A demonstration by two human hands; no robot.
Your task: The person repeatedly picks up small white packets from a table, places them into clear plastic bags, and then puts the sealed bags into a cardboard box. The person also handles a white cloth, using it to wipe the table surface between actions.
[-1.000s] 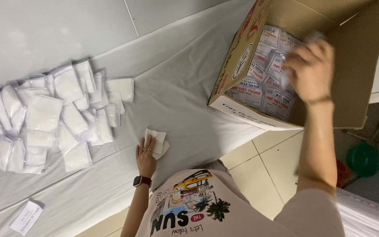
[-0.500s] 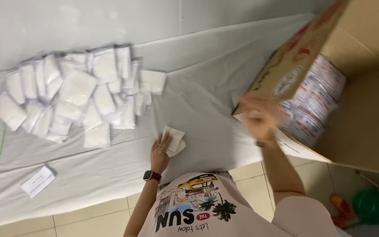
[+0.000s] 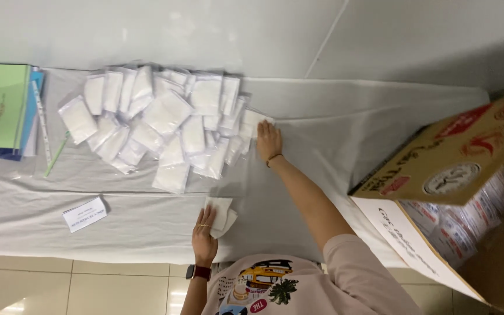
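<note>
The right hand (image 3: 268,140) lay flat and open on a packet (image 3: 256,121) at the edge of the packet pile (image 3: 164,122) on the desk (image 3: 333,134). The left hand (image 3: 204,234), fingers spread, pressed a folded white cloth (image 3: 221,213) near the front edge.

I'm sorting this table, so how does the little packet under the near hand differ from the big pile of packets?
The small packet lies alone near the table's front edge; the pile of packets is heaped, overlapping, farther back. The left hand rests on the small packet; the right hand touches the pile's edge. Both look white, on the same white cloth.
</note>
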